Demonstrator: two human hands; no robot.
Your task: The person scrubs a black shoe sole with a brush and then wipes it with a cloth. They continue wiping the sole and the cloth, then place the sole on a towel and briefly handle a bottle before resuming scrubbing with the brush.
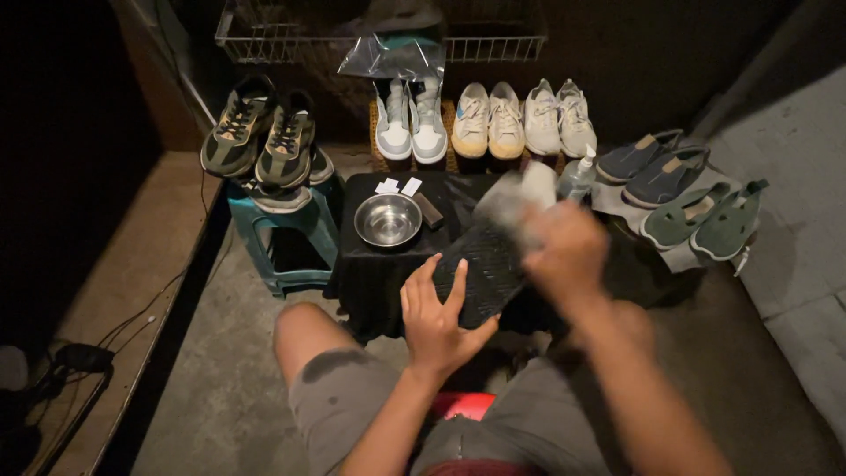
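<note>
Sitting low on a red seat (463, 405), the person works over a small table draped in black cloth (370, 264). The left hand (434, 313) grips a dark shoe (483, 269) from beneath, sole turned up, fingers spread along its near edge and thumb hooked round the side; the ribbed tread faces the camera. The shoe is held in the air just in front of the table, above the knees. The right hand (568, 251) is blurred; it sits against the far end of the sole and appears closed round a pale cloth (520, 196), though the exact grip cannot be made out.

On the table stands a steel bowl (388, 220), with two small white packets (398, 186) behind it and a dark block (430, 210) just beside its right rim. A clear spray bottle (577, 176) stands at the table's right edge.

Along the back wall: grey-and-white high-tops (411, 119), cream sneakers (488, 119), white sneakers (560, 116). Olive trainers (260, 132) rest on a teal plastic stool (286, 238) to the left. Blue slip-ons (652, 163) and green slip-ons (705, 216) lie on a grey cloth to the right. A wire rack (379, 35) hangs above.
</note>
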